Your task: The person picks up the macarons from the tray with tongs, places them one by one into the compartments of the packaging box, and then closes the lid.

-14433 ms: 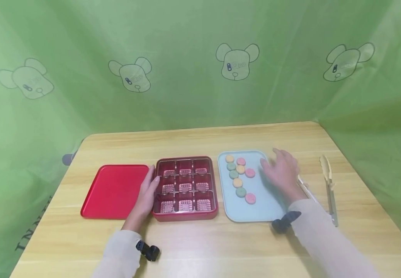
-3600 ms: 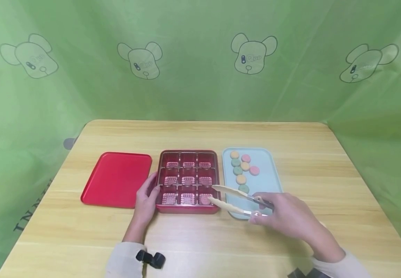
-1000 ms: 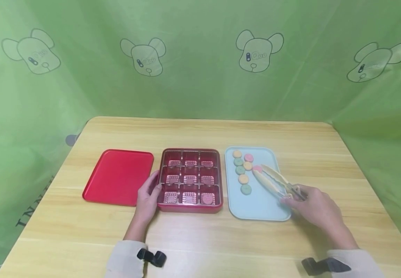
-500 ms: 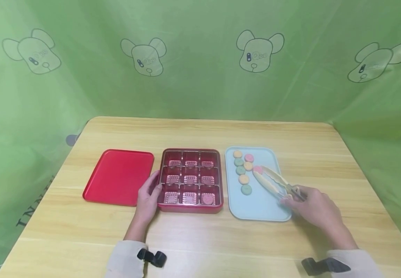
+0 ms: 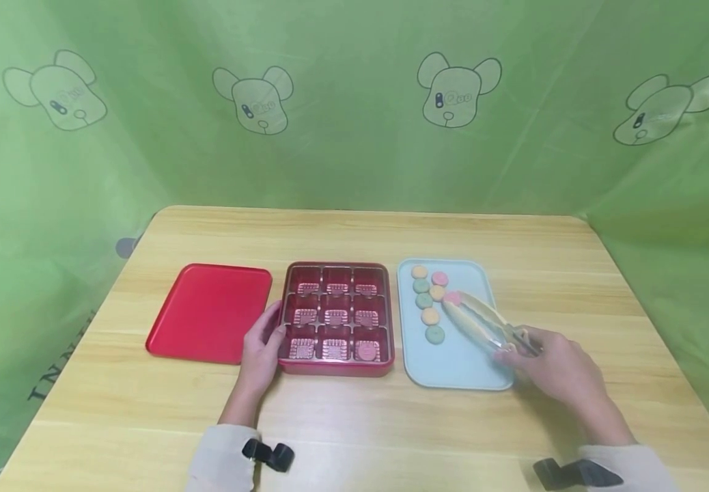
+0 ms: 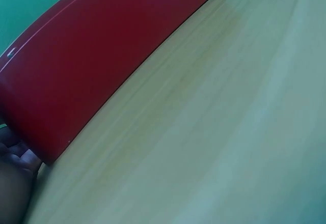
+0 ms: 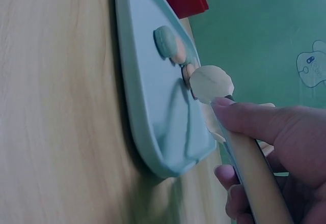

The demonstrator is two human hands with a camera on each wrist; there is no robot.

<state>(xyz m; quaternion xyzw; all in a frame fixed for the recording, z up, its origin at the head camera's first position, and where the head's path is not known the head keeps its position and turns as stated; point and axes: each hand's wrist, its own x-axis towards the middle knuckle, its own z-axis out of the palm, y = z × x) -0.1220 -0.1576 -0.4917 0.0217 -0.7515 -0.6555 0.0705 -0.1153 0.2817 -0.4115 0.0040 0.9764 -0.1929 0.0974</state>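
Note:
My right hand [image 5: 560, 362] holds a pair of tongs [image 5: 471, 328], cream-tipped with metal arms. On the pale blue tray [image 5: 453, 369], their tips lie on both sides of a pink macaron [image 5: 452, 298]. Several other pink, green and yellow macarons lie left of the tips, including a green macaron [image 5: 435, 334] nearest the front. The left hand [image 5: 260, 348] grips the left wall of a red box [image 5: 336, 369], thumb over its rim. Inside the box is a clear divided insert, and one pink macaron [image 5: 367, 350] sits in its front right compartment.
A red lid [image 5: 210, 314] lies flat on the wooden table [image 5: 354, 437], left of the box. The tray stands just right of the box with a narrow gap between. A green curtain [image 5: 342, 157] hangs behind the table and along its sides.
The right hand has taken up the tongs, and a pink macaron has passed from the tray's front into the box. Lately the tongs' tips and the macaron between them shift slightly left.

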